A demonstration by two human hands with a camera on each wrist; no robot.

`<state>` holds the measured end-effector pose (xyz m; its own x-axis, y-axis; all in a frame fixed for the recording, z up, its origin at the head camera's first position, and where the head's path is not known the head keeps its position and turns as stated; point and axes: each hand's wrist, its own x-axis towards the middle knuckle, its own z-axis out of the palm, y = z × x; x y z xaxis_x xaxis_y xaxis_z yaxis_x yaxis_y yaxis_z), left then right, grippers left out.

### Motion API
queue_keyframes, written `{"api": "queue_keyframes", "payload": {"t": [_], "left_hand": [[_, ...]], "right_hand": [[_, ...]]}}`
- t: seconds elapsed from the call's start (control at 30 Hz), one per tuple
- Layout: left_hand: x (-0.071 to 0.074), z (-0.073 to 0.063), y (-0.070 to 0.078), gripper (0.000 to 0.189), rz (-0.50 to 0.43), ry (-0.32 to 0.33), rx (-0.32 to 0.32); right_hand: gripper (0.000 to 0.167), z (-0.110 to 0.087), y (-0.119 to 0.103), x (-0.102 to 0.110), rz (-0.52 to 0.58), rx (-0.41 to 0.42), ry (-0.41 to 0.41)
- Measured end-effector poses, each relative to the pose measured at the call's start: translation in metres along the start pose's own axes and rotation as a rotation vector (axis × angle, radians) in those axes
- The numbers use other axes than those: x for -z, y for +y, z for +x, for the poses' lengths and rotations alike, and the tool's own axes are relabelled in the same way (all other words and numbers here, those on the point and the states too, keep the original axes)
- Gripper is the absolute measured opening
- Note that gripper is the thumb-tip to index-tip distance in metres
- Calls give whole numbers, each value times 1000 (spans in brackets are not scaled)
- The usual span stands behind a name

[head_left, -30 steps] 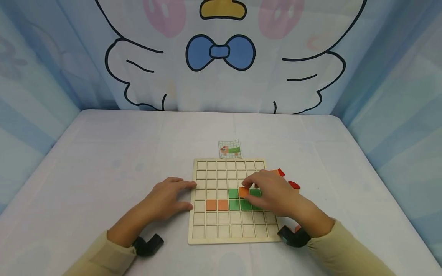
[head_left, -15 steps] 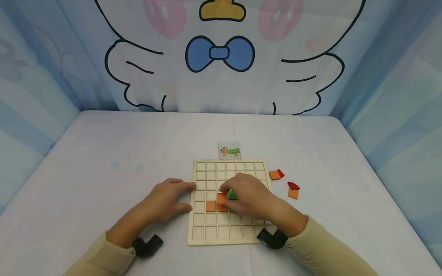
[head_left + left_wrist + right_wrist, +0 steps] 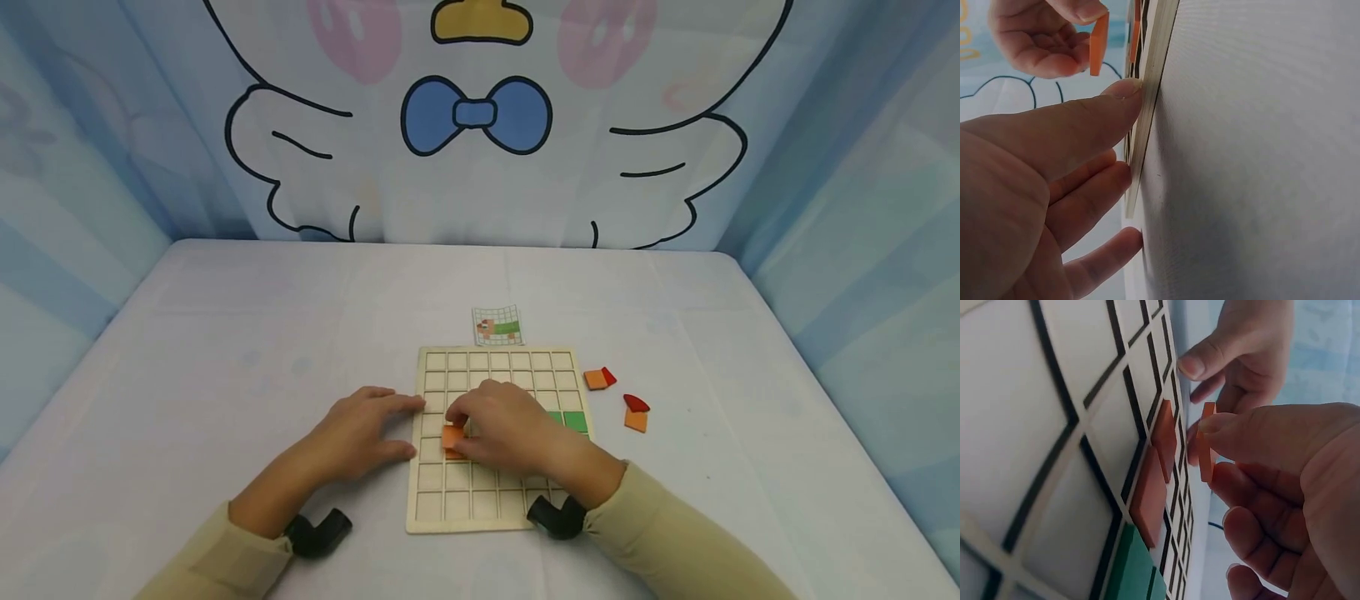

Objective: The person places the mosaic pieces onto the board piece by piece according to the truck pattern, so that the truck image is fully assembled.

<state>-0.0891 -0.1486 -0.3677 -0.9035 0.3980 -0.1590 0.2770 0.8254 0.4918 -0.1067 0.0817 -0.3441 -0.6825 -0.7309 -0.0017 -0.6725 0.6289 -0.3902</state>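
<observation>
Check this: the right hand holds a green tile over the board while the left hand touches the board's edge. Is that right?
No: the tile in the right hand is orange, not green, as the right wrist view shows. The rest stands.

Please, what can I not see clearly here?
Head view: the right hand, pinching an orange tile, covers part of the board, so the green tiles cannot be counted.
Head view: the card is too small for details.
Right wrist view: the bottom edge crops the green tiles.
Left wrist view: the top edge crops the right hand.
</observation>
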Motion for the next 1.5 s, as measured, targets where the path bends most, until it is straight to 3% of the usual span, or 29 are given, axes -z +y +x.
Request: {"api": "queue_keyframes", "payload": {"t": [0.4,0.8,1.5], "left_hand": [[1,-1,1,58,-8,10,-6],[-1,0,0,57,-13,18,-4],[1,0,-2,56,-12,33,-39]], "right_hand": [[21,11,-6,-13,-33,20,-48],[14,15,-10,-19,-68,66,-14],[17,15,-13,-22,-86,25,-25]]}}
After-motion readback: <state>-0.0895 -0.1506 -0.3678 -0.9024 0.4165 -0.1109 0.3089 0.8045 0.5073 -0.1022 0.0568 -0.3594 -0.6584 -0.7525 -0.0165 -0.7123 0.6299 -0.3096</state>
